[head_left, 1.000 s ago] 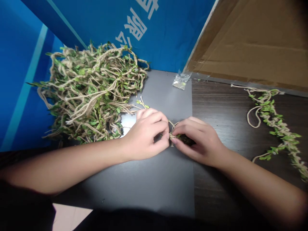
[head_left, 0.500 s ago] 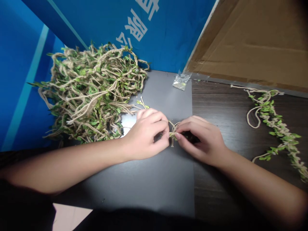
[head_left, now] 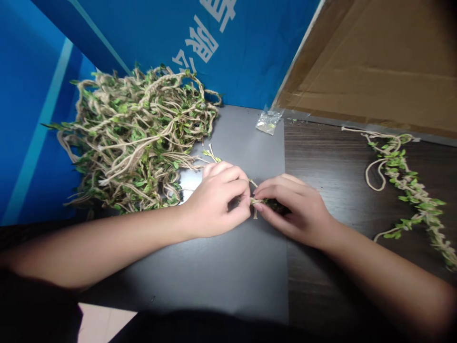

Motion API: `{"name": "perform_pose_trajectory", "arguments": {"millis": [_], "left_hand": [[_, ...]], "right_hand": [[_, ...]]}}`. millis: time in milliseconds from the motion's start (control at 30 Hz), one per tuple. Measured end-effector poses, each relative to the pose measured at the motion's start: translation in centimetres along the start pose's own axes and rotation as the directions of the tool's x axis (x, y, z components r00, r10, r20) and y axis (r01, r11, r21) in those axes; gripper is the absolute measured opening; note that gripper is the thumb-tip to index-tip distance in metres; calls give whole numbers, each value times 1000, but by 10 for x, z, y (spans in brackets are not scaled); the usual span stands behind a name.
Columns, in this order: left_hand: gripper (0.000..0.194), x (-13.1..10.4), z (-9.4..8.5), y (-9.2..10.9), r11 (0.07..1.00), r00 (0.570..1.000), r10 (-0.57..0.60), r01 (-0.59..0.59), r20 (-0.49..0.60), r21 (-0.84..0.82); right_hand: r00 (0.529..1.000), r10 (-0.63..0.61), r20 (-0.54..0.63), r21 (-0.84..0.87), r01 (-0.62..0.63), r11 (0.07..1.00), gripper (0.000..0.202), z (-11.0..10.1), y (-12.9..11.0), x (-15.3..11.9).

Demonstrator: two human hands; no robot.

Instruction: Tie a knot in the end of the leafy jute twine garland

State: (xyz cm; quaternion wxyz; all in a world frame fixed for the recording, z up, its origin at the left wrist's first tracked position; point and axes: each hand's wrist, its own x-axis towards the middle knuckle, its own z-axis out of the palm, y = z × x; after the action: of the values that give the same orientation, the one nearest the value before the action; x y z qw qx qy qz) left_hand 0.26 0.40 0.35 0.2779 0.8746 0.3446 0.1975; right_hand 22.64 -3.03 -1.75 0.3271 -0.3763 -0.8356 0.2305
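My left hand (head_left: 223,202) is closed in a pinch on a thin beige braided cord (head_left: 255,201) with bits of green. Close by on the right, my right hand (head_left: 298,207) pinches the same cord between thumb and fingers. Loose cord ends poke out above and below the small gap between the hands. Most of the cord lies hidden behind my fingers. Just beyond my left hand, a cord tip with green leaves (head_left: 210,153) rests on the grey mat (head_left: 214,271).
A large heap of leafy cord garlands (head_left: 139,138) lies at the left against a blue panel (head_left: 250,57). Another leafy garland (head_left: 416,190) stretches along the dark wooden table (head_left: 321,147) at the right. A cardboard sheet (head_left: 374,66) and a small clear plastic bag (head_left: 268,122) are at the back.
My right hand has shifted slightly left, closer to my left hand, and its fingers now cover the cord loop that showed between them. My left hand stays in place.
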Motion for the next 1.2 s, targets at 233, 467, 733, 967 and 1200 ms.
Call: {"name": "perform_pose_trajectory", "arguments": {"millis": [233, 467, 733, 967, 1200], "left_hand": [[16, 0, 0, 0, 1000, 1000, -8, 8, -6, -5], [15, 1, -1, 0, 1000, 1000, -13, 13, 1, -10], [16, 0, 0, -1, 1000, 1000, -3, 3, 0, -15], [17, 1, -1, 0, 1000, 1000, -8, 8, 2, -12], [16, 1, -1, -1, 1000, 1000, -14, 14, 4, -11]], "right_hand": [[998, 37, -43, 25, -36, 999, 16, 0, -2, 0], [993, 81, -81, 48, -78, 996, 13, -3, -4, 2], [1000, -14, -7, -15, 13, 1000, 22, 1, 1, -1], [997, 39, -67, 21, -37, 999, 14, -1, -2, 1], [986, 126, -106, 69, -119, 991, 7, -3, -4, 3]]}}
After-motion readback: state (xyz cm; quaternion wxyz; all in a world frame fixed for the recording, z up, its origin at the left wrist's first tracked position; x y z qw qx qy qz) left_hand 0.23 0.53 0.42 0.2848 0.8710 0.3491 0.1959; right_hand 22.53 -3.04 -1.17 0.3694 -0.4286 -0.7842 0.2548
